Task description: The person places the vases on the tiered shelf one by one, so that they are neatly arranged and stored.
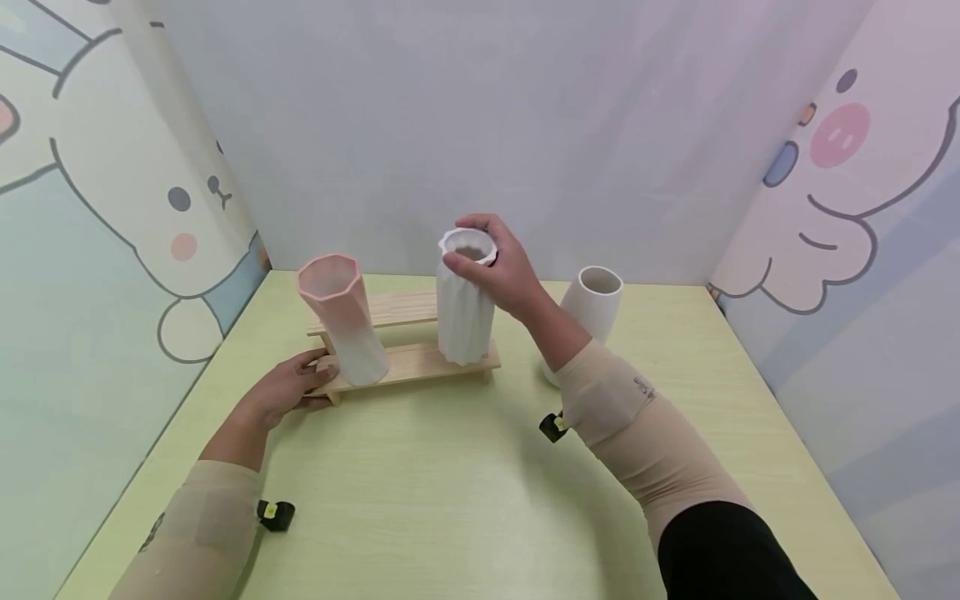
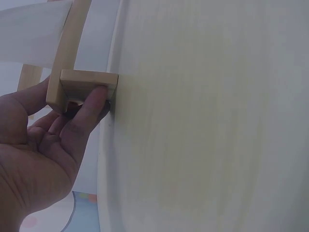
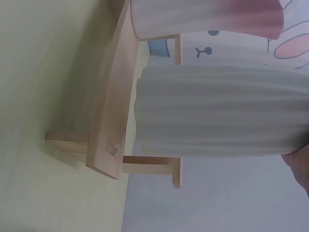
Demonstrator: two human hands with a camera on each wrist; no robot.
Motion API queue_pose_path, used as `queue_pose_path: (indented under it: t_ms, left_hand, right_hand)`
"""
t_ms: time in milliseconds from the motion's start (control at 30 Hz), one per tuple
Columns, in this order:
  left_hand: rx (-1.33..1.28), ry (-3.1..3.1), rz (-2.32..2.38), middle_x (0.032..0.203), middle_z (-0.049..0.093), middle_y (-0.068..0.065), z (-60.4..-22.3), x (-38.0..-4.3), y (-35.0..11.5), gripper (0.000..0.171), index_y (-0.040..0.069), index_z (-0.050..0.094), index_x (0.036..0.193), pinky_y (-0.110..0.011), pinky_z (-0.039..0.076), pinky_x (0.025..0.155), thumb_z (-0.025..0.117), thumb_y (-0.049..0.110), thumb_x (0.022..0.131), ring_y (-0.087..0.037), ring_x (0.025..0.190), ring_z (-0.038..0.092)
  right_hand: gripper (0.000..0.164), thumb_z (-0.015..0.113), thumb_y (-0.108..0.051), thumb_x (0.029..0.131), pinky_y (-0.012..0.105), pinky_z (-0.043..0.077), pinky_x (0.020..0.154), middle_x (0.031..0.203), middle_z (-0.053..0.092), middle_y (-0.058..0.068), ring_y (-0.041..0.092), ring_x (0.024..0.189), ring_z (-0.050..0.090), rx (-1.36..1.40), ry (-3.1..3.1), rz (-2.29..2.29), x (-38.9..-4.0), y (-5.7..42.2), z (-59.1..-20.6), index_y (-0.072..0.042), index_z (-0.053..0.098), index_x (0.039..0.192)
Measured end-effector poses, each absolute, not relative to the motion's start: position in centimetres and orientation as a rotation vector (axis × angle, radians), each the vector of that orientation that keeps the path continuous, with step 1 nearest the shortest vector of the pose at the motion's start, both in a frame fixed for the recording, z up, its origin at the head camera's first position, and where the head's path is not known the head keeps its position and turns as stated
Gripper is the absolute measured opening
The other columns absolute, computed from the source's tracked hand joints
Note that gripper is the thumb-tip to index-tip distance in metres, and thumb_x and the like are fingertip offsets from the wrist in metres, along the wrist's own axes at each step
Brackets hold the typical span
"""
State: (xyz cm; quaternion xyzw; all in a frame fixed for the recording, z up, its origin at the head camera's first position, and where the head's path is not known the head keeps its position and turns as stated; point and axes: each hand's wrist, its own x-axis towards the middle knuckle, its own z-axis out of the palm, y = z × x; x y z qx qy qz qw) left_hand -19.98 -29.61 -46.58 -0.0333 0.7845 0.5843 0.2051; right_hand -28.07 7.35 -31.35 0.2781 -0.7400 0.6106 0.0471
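A two-tier wooden stand (image 1: 408, 363) sits toward the back of the table. My left hand (image 1: 288, 387) grips the left end of its lower tier; in the left wrist view the thumb presses the stand's wooden foot (image 2: 89, 79). The pink-to-white vase (image 1: 345, 321) stands on the lower tier's left part. My right hand (image 1: 506, 271) holds a white fluted vase (image 1: 463, 317) by its rim, thumb at the front and fingers behind. This vase is upright, its base close over the right part of the lower tier (image 3: 113, 111).
A plain white vase (image 1: 592, 304) stands on the table right of the stand, partly behind my right forearm. The pale table (image 1: 450, 500) meets a plain wall (image 1: 480, 117) at the back and cartoon-printed walls at both sides.
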Motion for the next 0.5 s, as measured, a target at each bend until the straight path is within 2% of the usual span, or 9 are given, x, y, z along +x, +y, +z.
queue_pose_path:
  t_ms: [267,500]
  left_hand:
    - [-0.086,2.191,1.621,0.160,0.016,-0.027,-46.54,-20.02,-29.65,0.086,0.013,0.008,0.159,-0.036,0.058,0.090,0.059,0.042,0.097,-0.018,0.118,0.058]
    - [-0.095,2.187,1.624,0.158,0.021,-0.027,-46.52,-19.93,-29.61,0.085,0.014,0.008,0.160,-0.036,0.058,0.090,0.059,0.041,0.098,-0.018,0.116,0.059]
  right_hand:
    - [0.050,0.076,-0.033,0.084,0.037,0.057,0.075,0.112,0.058,0.005,0.021,0.094,0.061,0.858,-2.269,1.854,-28.22,7.15,-32.01,-0.020,0.053,0.127]
    - [0.052,0.075,-0.034,0.085,0.036,0.056,0.076,0.113,0.058,0.005,0.020,0.095,0.060,0.863,-2.296,1.839,-28.09,7.04,-32.32,-0.019,0.052,0.129]
